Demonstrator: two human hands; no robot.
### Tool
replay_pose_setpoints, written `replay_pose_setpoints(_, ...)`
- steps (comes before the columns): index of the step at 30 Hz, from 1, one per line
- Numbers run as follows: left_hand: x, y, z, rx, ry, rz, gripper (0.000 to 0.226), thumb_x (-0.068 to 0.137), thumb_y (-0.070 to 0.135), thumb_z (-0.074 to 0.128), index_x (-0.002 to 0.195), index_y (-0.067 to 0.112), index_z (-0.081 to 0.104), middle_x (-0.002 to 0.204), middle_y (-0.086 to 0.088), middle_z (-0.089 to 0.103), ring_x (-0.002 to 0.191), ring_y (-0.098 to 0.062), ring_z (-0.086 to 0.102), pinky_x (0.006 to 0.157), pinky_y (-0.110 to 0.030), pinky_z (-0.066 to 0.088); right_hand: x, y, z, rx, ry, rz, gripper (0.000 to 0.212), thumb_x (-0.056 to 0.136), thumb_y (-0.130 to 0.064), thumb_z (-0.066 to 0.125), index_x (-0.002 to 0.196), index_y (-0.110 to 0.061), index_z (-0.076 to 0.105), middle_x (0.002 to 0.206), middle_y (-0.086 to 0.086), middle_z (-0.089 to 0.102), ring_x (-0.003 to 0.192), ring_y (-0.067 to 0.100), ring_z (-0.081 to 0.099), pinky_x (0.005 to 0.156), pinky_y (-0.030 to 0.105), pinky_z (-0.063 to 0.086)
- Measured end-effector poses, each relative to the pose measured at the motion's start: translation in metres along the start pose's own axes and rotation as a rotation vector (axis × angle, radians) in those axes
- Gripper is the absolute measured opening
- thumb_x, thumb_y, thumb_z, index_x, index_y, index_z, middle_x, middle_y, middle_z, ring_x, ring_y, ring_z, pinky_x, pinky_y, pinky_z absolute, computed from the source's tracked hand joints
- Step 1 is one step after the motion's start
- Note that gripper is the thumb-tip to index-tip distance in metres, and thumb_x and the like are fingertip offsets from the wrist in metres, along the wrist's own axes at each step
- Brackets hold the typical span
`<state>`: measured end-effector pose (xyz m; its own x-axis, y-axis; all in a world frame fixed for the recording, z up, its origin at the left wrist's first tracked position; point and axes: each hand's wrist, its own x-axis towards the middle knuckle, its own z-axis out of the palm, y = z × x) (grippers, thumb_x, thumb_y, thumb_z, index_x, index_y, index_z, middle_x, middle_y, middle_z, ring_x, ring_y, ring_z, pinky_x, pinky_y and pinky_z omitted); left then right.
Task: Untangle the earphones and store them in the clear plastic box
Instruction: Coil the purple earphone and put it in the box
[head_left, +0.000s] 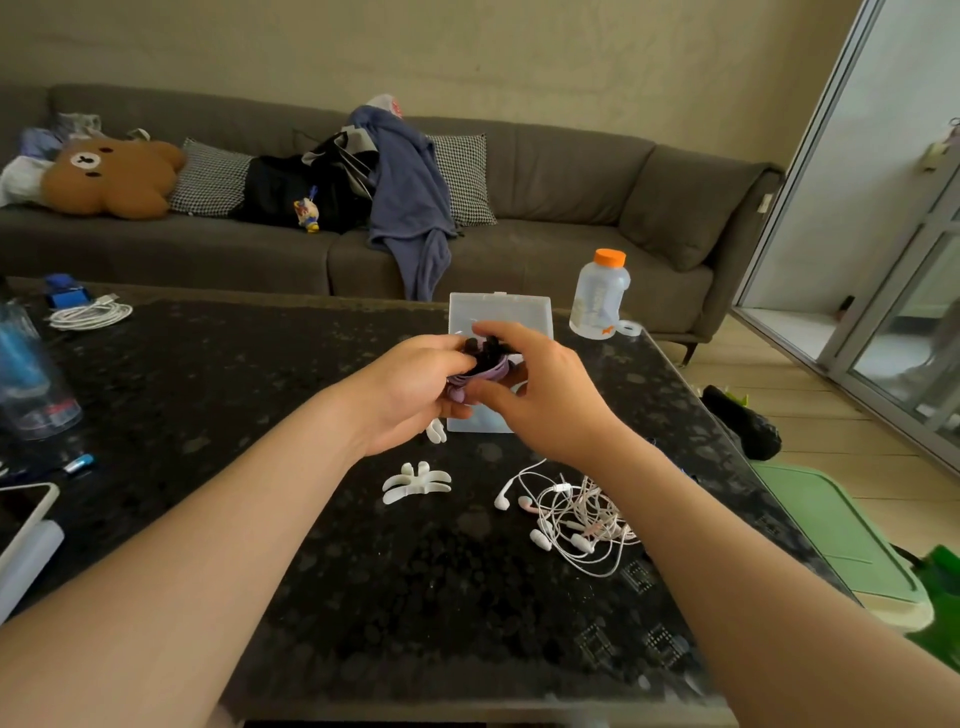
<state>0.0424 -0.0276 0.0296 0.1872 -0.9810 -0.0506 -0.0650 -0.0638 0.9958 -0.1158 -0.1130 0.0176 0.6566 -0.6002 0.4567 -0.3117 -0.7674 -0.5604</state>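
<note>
The black earphones (485, 349) are a dark, bunched cord wound on a soft purple winder (480, 375), held above the table between both hands. The left hand (410, 395) curls its fingers round the purple winder from nine o'clock. The right hand (540, 395) pinches the black cord between thumb and forefinger from three o'clock. Right behind and beneath them, at twelve o'clock, lies the clear plastic box (498, 310), a flat frosted case, one in number. At five o'clock of the hands a tangle of white and pink earphones (576, 519) lies on the tabletop; three white buds and one pink show, but how many sets cannot be told. Two white winders are out: one fishbone-shaped winder (415, 480) at six o'clock, and a second white winder (435, 431) half hidden under the left hand.

The surface is a dark speckled stone table (363, 571). At one o'clock stands one clear bottle with an orange cap (597, 296), a tape roll (630, 328) just beside it. At ten o'clock lies a coiled white cable (88, 314). Beyond is a grey sofa (571, 208) with a brown bear cushion (111, 176), two houndstooth cushions and a blue garment (410, 197); a glass sliding door (883, 260) is at three o'clock.
</note>
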Motion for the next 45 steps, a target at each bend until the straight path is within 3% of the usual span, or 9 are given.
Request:
replay_pose_setpoints(6,0.007,-0.006,0.009,0.12,0.181,0.041,0.022,0.105,0.014,0.065,0.127,0.014,0.068,0.103,-0.007,0.076,0.094,-0.018,0.073,0.093,-0.037,0.062,-0.001,0.01,-0.009,-0.08,0.067,-0.075,0.04,0.09,-0.03,0.085,0.126,-0.021,0.07,0.11,-0.006,0.076,0.092,0.008,0.07,0.087,0.032,0.061)
replay_pose_setpoints(12,0.025,-0.008,0.019,0.364,0.334,0.175,0.025,0.1,0.015,0.073,0.123,0.024,0.074,0.111,0.001,0.075,0.102,-0.012,0.071,0.089,-0.028,0.058,0.006,0.02,-0.01,-0.487,0.082,-0.047,0.046,0.098,-0.047,0.07,0.132,-0.023,0.05,0.102,0.003,0.073,0.082,0.028,0.068,0.066,0.039,0.055)
replay_pose_setpoints(16,0.048,-0.012,0.021,0.444,0.401,0.198,0.034,0.103,0.007,0.065,0.134,0.02,0.072,0.126,-0.001,0.073,0.116,-0.018,0.068,0.104,-0.038,0.057,0.019,0.033,-0.006,-0.528,0.02,0.003,0.051,0.101,-0.038,0.07,0.144,-0.02,0.05,0.122,0.011,0.072,0.106,0.032,0.068,0.085,0.043,0.059)
replay_pose_setpoints(19,0.066,-0.017,0.023,0.42,0.46,0.177,0.035,0.098,0.006,0.073,0.131,0.019,0.073,0.121,-0.001,0.075,0.109,-0.015,0.071,0.103,-0.039,0.059,0.03,0.045,-0.001,-0.448,-0.029,0.102,0.047,0.101,-0.032,0.07,0.141,-0.015,0.052,0.125,0.012,0.068,0.106,0.029,0.065,0.087,0.038,0.058)
replay_pose_setpoints(24,0.089,-0.027,0.026,0.483,0.388,0.127,0.035,0.097,0.004,0.073,0.13,0.014,0.074,0.129,-0.003,0.073,0.119,-0.02,0.069,0.11,-0.042,0.054,0.045,0.061,0.005,-0.513,-0.097,0.237,0.04,0.102,-0.035,0.069,0.13,-0.013,0.05,0.115,0.009,0.065,0.089,0.026,0.061,0.078,0.037,0.053)
replay_pose_setpoints(29,0.101,-0.034,0.03,0.715,0.227,0.106,0.046,0.099,-0.007,0.061,0.142,0.012,0.059,0.127,-0.01,0.071,0.116,-0.023,0.07,0.109,-0.045,0.054,0.059,0.065,0.014,-0.64,-0.228,0.332,0.038,0.102,-0.034,0.067,0.134,-0.021,0.051,0.117,0.009,0.065,0.106,0.032,0.064,0.101,0.048,0.046)
replay_pose_setpoints(33,0.098,-0.038,0.028,0.915,0.101,0.104,0.05,0.101,-0.004,0.059,0.146,0.015,0.051,0.139,-0.007,0.063,0.126,-0.022,0.062,0.107,-0.034,0.049,0.072,0.064,0.017,-0.554,-0.246,0.441,0.038,0.096,-0.037,0.073,0.124,-0.014,0.059,0.104,0.008,0.064,0.093,0.028,0.067,0.088,0.043,0.06)
replay_pose_setpoints(39,0.082,-0.045,0.013,1.039,0.134,0.111,0.035,0.1,0.001,0.055,0.13,0.019,0.059,0.135,-0.006,0.059,0.123,-0.027,0.059,0.104,-0.04,0.052,0.081,0.066,0.025,-0.645,-0.255,0.517,0.05,0.09,-0.043,0.079,0.126,-0.016,0.058,0.1,0.006,0.06,0.091,0.025,0.063,0.075,0.037,0.052)
replay_pose_setpoints(45,0.067,-0.046,0.003,1.111,0.197,0.204,0.008,0.102,0.031,0.063,0.106,0.024,0.064,0.106,0.004,0.069,0.101,-0.017,0.064,0.097,-0.038,0.052,0.089,0.061,0.035,-0.653,-0.379,0.514,0.042,0.1,-0.038,0.067,0.135,-0.017,0.057,0.108,0.008,0.06,0.097,0.028,0.063,0.085,0.039,0.052)
